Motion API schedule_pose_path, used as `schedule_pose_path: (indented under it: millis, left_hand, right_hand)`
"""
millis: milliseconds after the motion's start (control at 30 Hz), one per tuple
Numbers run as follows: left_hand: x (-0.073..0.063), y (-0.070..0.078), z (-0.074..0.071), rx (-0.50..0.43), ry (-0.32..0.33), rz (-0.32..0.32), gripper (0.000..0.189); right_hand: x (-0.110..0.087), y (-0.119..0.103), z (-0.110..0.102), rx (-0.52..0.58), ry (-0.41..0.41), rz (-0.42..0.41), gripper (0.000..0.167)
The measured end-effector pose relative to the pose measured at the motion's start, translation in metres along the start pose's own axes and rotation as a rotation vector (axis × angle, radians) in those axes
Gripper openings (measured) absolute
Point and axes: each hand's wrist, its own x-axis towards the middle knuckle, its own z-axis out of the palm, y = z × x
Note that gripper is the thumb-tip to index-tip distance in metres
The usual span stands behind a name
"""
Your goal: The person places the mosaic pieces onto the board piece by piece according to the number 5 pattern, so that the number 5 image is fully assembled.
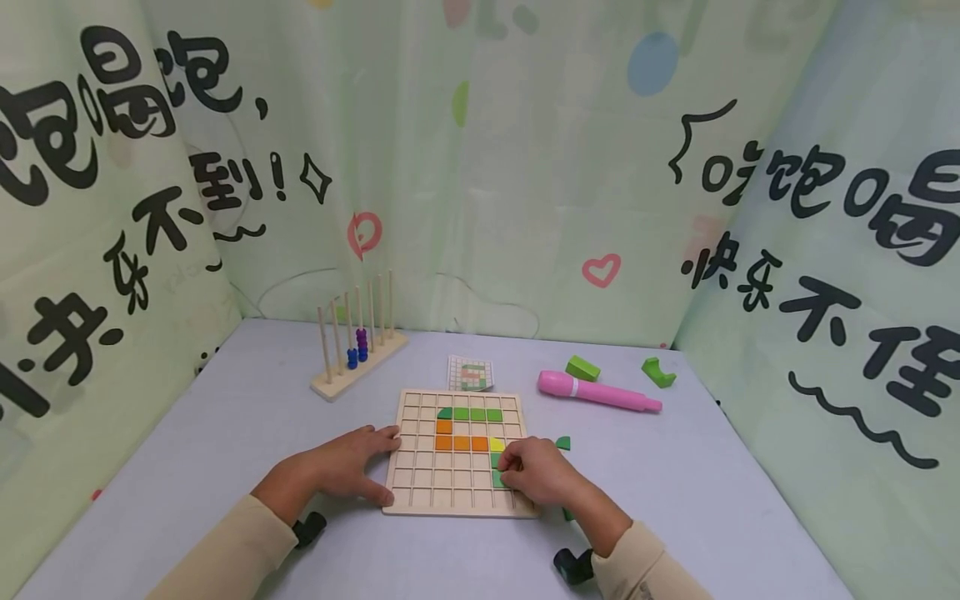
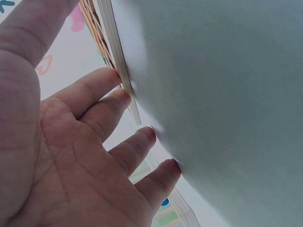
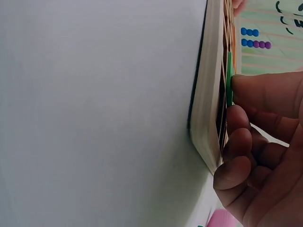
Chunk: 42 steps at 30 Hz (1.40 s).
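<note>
A wooden grid board (image 1: 416, 479) lies on the table with coloured square tiles set in its cells: a light green row, several orange tiles (image 1: 461, 443), a yellow one (image 1: 497, 445) and green ones below it. My left hand (image 1: 333, 467) spreads along the board's left edge, thumb near the lower corner; its fingertips (image 2: 124, 97) meet the edge in the left wrist view. Over the lower right cells, my right hand (image 1: 543, 471) pinches a green tile (image 3: 230, 78) between thumb and fingertip, low against the grid. Its other fingers curl beside the board's edge.
Behind the board lie a printed pattern card (image 1: 471, 373) and a wooden peg stand (image 1: 333, 387) with blue and purple beads. To the right are a pink pen-shaped toy (image 1: 600, 392), green blocks (image 1: 582, 368) and a small green piece (image 1: 563, 443). Printed curtains enclose the table.
</note>
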Motion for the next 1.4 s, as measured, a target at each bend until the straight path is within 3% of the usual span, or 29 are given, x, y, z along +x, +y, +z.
schedule_pose_path:
  millis: [333, 600, 800, 1167, 1400]
  left_hand:
    - [0.0, 0.0, 0.0, -0.001, -0.005, 0.01, 0.089]
    - [-0.001, -0.001, 0.0, -0.001, -0.003, 0.003, 0.089]
    - [0.0, -0.001, 0.0, 0.002, 0.001, 0.014, 0.088]
    - [0.0, -0.002, 0.002, -0.001, -0.003, -0.006, 0.089]
    - [0.0, -0.002, 0.002, 0.008, 0.002, -0.009, 0.089]
  right_hand:
    - [-0.002, -0.004, 0.0, -0.036, 0.019, 0.012, 0.005]
    - [-0.003, 0.016, -0.022, 0.009, 0.066, 0.077, 0.004]
    - [0.002, 0.04, -0.041, -0.081, 0.14, 0.143, 0.013]
    - [0.008, 0.064, -0.058, -0.273, 0.107, 0.113, 0.024]
    - [0.011, 0.071, -0.056, -0.299, 0.087, 0.14, 0.022]
